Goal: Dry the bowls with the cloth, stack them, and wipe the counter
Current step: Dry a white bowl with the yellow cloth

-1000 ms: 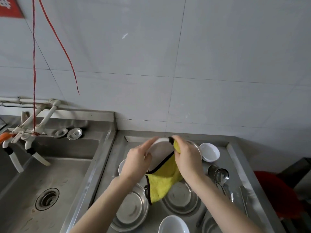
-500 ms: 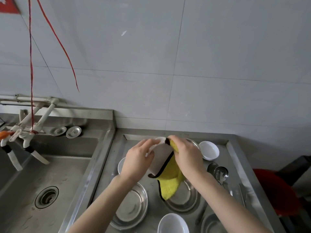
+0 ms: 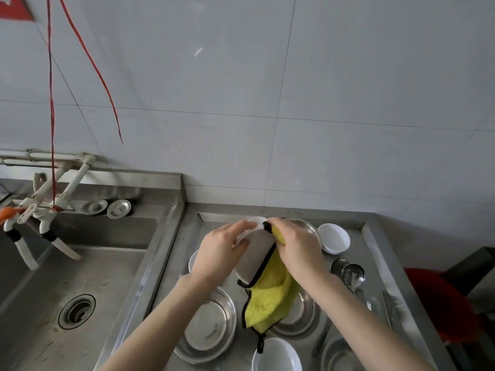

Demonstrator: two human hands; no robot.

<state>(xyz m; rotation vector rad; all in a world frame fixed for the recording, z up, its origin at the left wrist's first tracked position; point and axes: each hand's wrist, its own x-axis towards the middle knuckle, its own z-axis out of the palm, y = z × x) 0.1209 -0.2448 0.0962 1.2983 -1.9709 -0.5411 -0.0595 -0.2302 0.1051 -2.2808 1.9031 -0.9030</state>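
Sink basin (image 3: 88, 277), far left: steel, drain at bottom, taps above. Left hand (image 3: 219, 253): grip closed on rim of white bowl (image 3: 254, 259), held tilted above the desk (image 3: 171, 266). Cloth (image 3: 267, 301), yellow with black edging: draped over bowl, lower part hanging free. Right hand (image 3: 297, 250): grip closed, pressing cloth against bowl. Below: steel plates and white bowls on the desk; small white bowl (image 3: 334, 238) at rear right

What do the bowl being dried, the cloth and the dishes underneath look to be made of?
White bowl held up: likely glazed ceramic, smooth and opaque. Yellow black-edged cloth: fluffy pile, probably microfibre. Shallow round silver dishes: stainless steel by their mirror-like reflections, like the grey metal counter.
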